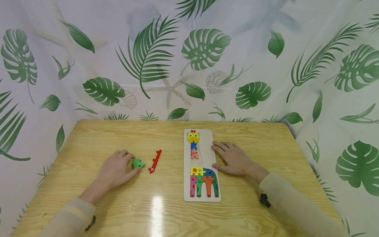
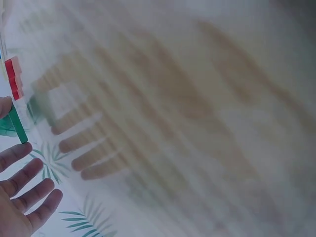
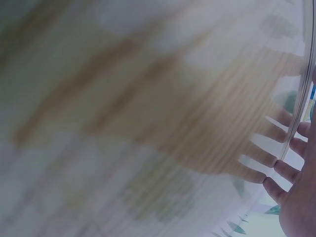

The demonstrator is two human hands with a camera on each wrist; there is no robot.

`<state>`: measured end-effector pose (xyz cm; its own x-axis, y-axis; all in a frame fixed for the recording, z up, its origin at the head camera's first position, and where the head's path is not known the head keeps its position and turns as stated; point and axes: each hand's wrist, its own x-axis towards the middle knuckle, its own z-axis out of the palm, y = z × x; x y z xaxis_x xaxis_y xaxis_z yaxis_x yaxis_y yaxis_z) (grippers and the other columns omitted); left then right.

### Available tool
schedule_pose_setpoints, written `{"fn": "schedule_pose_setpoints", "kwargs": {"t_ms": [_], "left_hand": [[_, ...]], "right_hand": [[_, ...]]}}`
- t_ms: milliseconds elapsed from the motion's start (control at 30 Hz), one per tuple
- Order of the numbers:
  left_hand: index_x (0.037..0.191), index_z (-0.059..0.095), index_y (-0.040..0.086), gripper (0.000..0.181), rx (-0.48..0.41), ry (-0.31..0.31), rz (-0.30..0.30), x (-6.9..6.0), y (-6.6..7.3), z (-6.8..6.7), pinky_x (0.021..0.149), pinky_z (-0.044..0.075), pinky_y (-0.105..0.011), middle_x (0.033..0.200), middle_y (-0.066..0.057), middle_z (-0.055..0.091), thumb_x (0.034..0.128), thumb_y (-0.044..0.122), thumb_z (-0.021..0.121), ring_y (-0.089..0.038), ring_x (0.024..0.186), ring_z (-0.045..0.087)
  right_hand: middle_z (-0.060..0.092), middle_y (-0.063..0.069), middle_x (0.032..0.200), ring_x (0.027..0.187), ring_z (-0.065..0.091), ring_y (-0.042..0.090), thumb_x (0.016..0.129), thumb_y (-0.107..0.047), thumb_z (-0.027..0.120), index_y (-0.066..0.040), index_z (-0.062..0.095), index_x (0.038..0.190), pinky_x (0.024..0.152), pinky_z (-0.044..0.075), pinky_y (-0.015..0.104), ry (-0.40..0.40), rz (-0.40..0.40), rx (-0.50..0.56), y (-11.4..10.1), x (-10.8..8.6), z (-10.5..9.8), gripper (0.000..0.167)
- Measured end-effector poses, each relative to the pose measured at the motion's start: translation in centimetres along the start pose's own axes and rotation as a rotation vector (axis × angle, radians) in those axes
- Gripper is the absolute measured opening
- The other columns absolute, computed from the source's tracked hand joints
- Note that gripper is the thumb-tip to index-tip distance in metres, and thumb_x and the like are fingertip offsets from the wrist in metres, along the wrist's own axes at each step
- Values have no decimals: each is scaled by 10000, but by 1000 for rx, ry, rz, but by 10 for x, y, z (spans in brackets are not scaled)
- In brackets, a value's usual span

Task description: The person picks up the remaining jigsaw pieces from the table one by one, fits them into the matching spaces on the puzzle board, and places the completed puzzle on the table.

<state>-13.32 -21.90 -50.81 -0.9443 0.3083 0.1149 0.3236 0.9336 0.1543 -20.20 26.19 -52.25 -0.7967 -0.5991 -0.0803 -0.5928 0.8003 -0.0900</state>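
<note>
My left hand (image 1: pixel 113 169) pinches a green puzzle piece (image 1: pixel 138 162) between thumb and index finger, low over the table. In the left wrist view the green piece (image 2: pixel 18 124) stands on edge between those two fingers; the other fingers are spread. Just right of it lies a long red puzzle piece (image 1: pixel 155 160). A pale wooden giraffe puzzle board (image 1: pixel 207 141) holds the yellow head, blue and pink neck pieces, and coloured body and leg pieces; a bare gap separates neck from body. My right hand (image 1: pixel 234 159), fingers extended, touches the board's right edge (image 3: pixel 302 74).
The wooden table (image 1: pixel 127 210) reflects a bright light near its front. A leaf-patterned cloth (image 1: pixel 177 65) hangs behind the table and along both sides. Dark objects (image 1: pixel 265 199) sit under both wrists.
</note>
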Motion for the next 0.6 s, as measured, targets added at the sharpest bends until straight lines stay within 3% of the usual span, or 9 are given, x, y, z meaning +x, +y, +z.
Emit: {"fn": "schedule_pose_setpoints", "kwargs": {"t_ms": [600], "left_hand": [[1169,746,82,547,-30,23,82,22,28,-6,909,611,-476,1200,-106,706,936,575,704,-317,1122,653]], "right_hand": [[361,54,1724,1535,409,375,997,-721,485,-193,391,1639,1235,362,641,-4,4,10,-3,-1,-2,836]]}}
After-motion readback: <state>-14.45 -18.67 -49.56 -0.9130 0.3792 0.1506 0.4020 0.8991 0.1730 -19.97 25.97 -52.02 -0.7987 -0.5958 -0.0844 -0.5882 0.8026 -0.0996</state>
